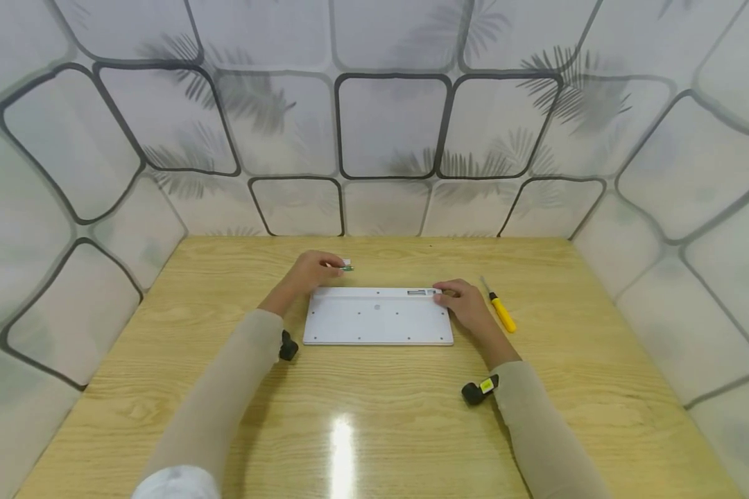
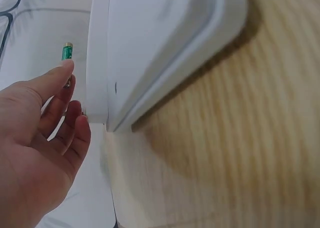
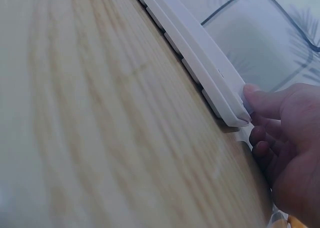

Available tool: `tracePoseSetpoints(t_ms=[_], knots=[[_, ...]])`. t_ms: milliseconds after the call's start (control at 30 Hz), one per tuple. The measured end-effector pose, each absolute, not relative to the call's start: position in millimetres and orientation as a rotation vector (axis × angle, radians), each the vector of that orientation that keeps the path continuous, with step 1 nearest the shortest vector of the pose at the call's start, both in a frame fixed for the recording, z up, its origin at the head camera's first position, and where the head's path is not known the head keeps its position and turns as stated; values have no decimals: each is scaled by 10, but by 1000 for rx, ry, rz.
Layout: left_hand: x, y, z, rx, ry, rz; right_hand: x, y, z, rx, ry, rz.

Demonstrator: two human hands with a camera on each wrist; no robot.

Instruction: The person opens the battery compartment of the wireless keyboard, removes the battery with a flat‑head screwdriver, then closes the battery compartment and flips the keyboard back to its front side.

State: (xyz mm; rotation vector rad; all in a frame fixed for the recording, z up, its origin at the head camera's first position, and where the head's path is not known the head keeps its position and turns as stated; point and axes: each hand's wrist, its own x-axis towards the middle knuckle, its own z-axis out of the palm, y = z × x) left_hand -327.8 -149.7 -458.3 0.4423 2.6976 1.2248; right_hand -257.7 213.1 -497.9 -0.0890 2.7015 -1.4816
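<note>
A white keyboard (image 1: 377,322) lies face down on the wooden table, its underside dotted with small screws. Near its far right corner is an uncovered battery slot (image 1: 416,292). Just beyond the far left edge, my left hand (image 1: 315,270) pinches a green battery (image 2: 67,51) between thumb and index finger; its other fingers are loosely curled. My right hand (image 1: 465,303) grips the far right corner of the keyboard, thumb on top and fingers at the edge, as the right wrist view shows. A small white piece (image 1: 347,262) shows behind the battery, too small to identify.
A screwdriver (image 1: 502,312) with a yellow handle lies on the table to the right of my right hand, its shaft pointing away. Patterned panels (image 1: 387,125) stand at the back and both sides of the table (image 1: 406,430).
</note>
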Motion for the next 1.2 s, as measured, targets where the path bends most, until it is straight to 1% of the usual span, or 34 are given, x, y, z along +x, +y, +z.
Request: tracePoseSetpoints(t_ms=[267, 567, 1200], knots=[[-3391, -1588, -4640, 517, 2739, 1122, -2591, 2143, -5001, -87, 2687, -1484], [-3433, -1639, -4677, 451, 2695, 1064, -2602, 2154, -5019, -108, 2700, -1487], [-3457, -1632, -4717, 470, 2698, 1050, -2584, 2137, -4980, -95, 2696, -1504]])
